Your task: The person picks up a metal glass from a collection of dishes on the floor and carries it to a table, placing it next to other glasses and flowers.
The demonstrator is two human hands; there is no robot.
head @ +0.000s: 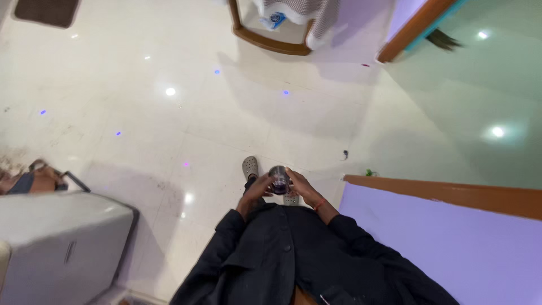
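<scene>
Both hands meet before the black-jacketed torso: the left hand [257, 189] and right hand [300, 186] close around a small dark, round glass jar [279, 182], held above the glossy cream tiled floor [141, 113]. Whether its lid is loosened cannot be told. Beyond, a grey clog [250, 167]; farther, a curved wooden chair base [265, 39].
</scene>
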